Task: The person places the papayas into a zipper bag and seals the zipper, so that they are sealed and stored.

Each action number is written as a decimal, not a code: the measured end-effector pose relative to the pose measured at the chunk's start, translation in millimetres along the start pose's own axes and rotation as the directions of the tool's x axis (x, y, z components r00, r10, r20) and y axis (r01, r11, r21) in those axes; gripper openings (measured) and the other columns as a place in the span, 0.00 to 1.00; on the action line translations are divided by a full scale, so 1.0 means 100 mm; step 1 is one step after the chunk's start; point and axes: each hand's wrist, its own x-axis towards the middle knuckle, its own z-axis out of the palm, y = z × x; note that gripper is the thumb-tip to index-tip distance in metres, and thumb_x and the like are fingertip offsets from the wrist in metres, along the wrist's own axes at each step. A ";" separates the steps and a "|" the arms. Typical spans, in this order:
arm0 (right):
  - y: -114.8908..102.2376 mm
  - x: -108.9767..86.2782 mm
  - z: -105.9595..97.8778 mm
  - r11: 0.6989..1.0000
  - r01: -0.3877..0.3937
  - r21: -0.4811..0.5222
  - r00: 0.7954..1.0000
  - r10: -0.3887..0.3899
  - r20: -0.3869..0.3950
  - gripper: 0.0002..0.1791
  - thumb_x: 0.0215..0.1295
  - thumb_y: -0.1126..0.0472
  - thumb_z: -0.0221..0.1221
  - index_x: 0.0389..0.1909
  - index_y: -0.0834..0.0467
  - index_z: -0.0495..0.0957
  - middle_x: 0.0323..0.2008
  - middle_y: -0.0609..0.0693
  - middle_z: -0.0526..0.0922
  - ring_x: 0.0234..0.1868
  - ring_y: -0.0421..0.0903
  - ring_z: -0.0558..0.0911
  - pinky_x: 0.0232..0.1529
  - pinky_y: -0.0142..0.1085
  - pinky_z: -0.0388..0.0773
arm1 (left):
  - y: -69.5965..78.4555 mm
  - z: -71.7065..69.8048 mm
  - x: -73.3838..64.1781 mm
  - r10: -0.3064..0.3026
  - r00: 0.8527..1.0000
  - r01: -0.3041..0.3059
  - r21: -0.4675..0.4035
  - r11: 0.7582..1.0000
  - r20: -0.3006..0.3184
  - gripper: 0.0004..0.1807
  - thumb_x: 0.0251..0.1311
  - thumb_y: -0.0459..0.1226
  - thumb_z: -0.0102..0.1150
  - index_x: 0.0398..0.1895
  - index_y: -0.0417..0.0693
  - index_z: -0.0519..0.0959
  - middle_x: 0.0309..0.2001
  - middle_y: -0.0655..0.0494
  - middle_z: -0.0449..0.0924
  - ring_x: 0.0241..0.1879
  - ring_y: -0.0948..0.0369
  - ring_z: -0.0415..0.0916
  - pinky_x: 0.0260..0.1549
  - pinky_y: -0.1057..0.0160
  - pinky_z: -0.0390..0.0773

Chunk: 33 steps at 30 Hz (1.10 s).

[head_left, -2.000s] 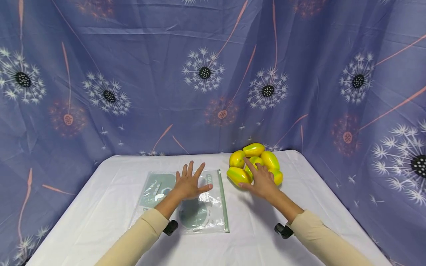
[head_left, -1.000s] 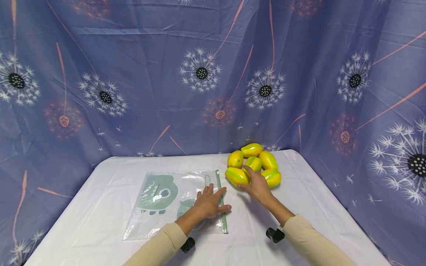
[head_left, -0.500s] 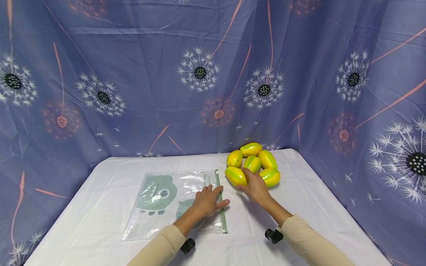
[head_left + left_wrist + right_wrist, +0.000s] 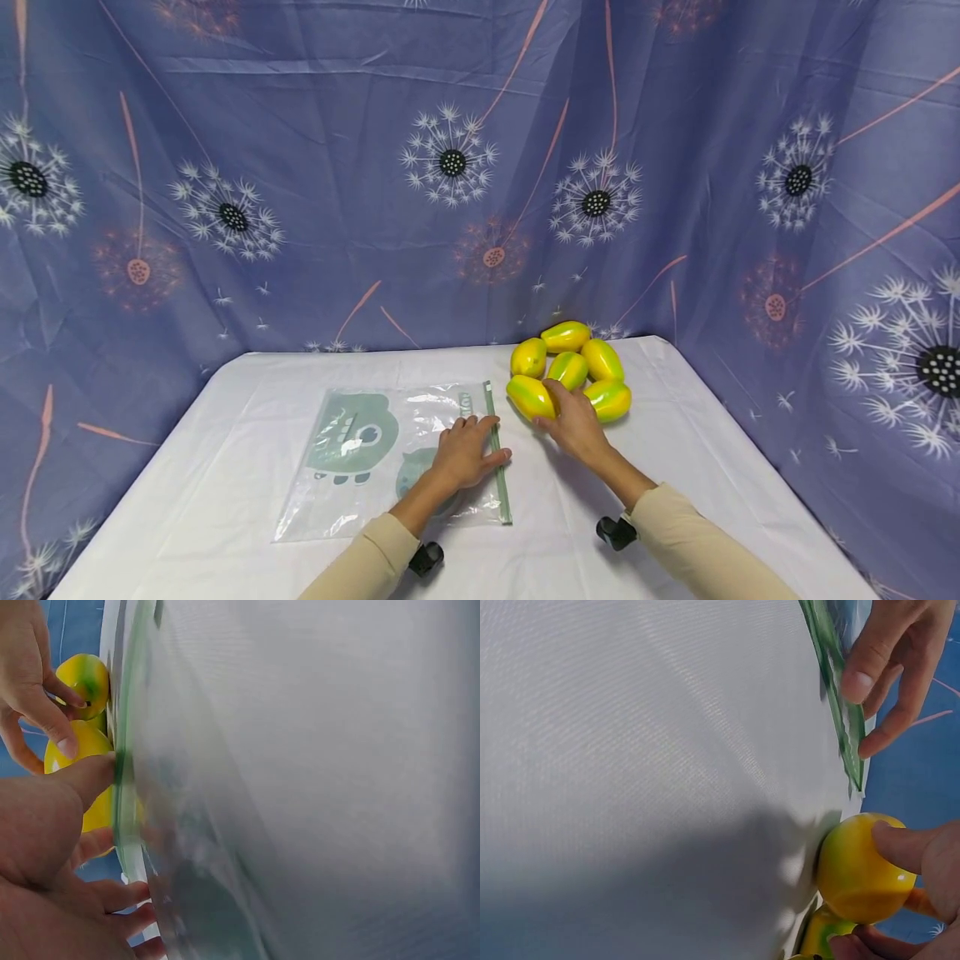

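Note:
A clear zip bag [image 4: 300, 512] with pale green cartoon prints and a green zip strip [image 4: 504, 496] lies flat on the white table. My left hand [image 4: 463, 454] rests at its right edge, thumb and index finger apart beside the strip; in the left wrist view the other fingertips touch the plastic. My right hand [image 4: 577, 425] holds the front-left papaya [image 4: 528, 395], yellow with green streaks. The right wrist view has the thumb on one side of this papaya [image 4: 859, 870] and fingers on the other. It sits at the table surface, partly hidden by the hand.
Several other yellow-green papayas [image 4: 602, 360] cluster at the back right, around and behind the held one. A purple curtain [image 4: 337, 208] with dandelion prints hangs behind the white table [image 4: 210, 467]. A black wrist camera [image 4: 617, 533] is strapped below the right wrist.
My left hand has come down and right from over the bag's middle to its zip edge. My right hand has lowered from over the papayas and taken hold of the front-left one.

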 end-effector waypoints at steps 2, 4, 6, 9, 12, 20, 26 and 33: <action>-0.01 0.00 -0.01 1.000 -0.008 -0.006 1.000 0.008 0.009 0.37 0.56 0.60 0.73 0.67 0.60 0.72 0.55 0.69 0.80 0.57 0.70 0.78 0.60 0.63 0.73 | 0.00 0.01 0.00 -0.003 1.000 0.003 0.005 1.000 -0.002 0.33 0.62 0.52 0.67 0.68 0.50 0.73 0.61 0.38 0.76 0.60 0.42 0.71 0.57 0.40 0.70; -0.03 0.00 -0.01 1.000 -0.016 -0.017 1.000 0.016 0.019 0.37 0.56 0.60 0.73 0.67 0.60 0.72 0.55 0.69 0.81 0.56 0.70 0.78 0.59 0.63 0.74 | -0.01 0.02 0.00 0.000 1.000 0.000 0.003 1.000 -0.005 0.33 0.60 0.49 0.68 0.68 0.50 0.73 0.59 0.39 0.76 0.58 0.43 0.72 0.55 0.40 0.71; -0.04 0.00 -0.01 0.999 -0.020 -0.029 0.999 0.021 0.026 0.37 0.57 0.60 0.73 0.68 0.60 0.71 0.54 0.69 0.81 0.56 0.70 0.78 0.59 0.63 0.74 | -0.01 0.02 0.00 -0.005 1.000 0.005 -0.009 1.000 -0.001 0.35 0.59 0.48 0.69 0.69 0.50 0.72 0.59 0.40 0.76 0.58 0.43 0.71 0.56 0.40 0.71; -0.05 0.00 -0.01 0.999 -0.031 -0.042 0.999 0.032 0.029 0.38 0.57 0.60 0.73 0.68 0.59 0.71 0.53 0.69 0.81 0.56 0.69 0.79 0.60 0.62 0.74 | -0.01 0.01 0.00 -0.026 1.000 0.026 -0.061 0.998 -0.002 0.39 0.57 0.45 0.70 0.72 0.49 0.69 0.61 0.40 0.76 0.61 0.41 0.70 0.59 0.38 0.69; -0.05 0.00 0.00 0.998 -0.026 -0.049 0.999 0.028 0.021 0.37 0.56 0.60 0.74 0.67 0.59 0.71 0.52 0.68 0.82 0.55 0.68 0.79 0.60 0.61 0.74 | -0.02 0.01 0.00 -0.067 0.997 0.062 -0.136 0.989 -0.027 0.43 0.52 0.42 0.74 0.73 0.47 0.69 0.63 0.40 0.77 0.63 0.40 0.71 0.62 0.38 0.65; -0.06 0.02 0.00 0.998 0.002 -0.055 1.000 -0.002 0.000 0.37 0.55 0.61 0.74 0.66 0.60 0.72 0.49 0.68 0.83 0.52 0.67 0.81 0.58 0.60 0.76 | -0.03 0.02 0.05 -0.134 0.975 0.105 -0.166 0.980 -0.175 0.41 0.34 0.36 0.80 0.61 0.45 0.79 0.47 0.46 0.86 0.45 0.47 0.77 0.46 0.46 0.64; -0.06 0.02 -0.01 0.999 0.003 -0.054 1.000 -0.003 0.005 0.38 0.55 0.61 0.74 0.66 0.61 0.72 0.50 0.67 0.84 0.52 0.67 0.81 0.58 0.60 0.76 | -0.07 0.01 0.07 -0.087 0.983 0.040 -0.276 0.960 -0.159 0.38 0.36 0.29 0.77 0.59 0.37 0.79 0.27 0.52 0.80 0.26 0.61 0.70 0.32 0.62 0.69; -0.07 0.02 0.00 0.999 -0.002 -0.034 1.000 0.002 -0.003 0.38 0.55 0.61 0.74 0.67 0.62 0.72 0.52 0.65 0.84 0.52 0.67 0.81 0.58 0.60 0.76 | -0.08 0.00 0.08 -0.126 0.990 0.086 -0.407 0.909 -0.071 0.34 0.38 0.24 0.69 0.58 0.34 0.80 0.14 0.59 0.77 0.13 0.67 0.71 0.15 0.69 0.69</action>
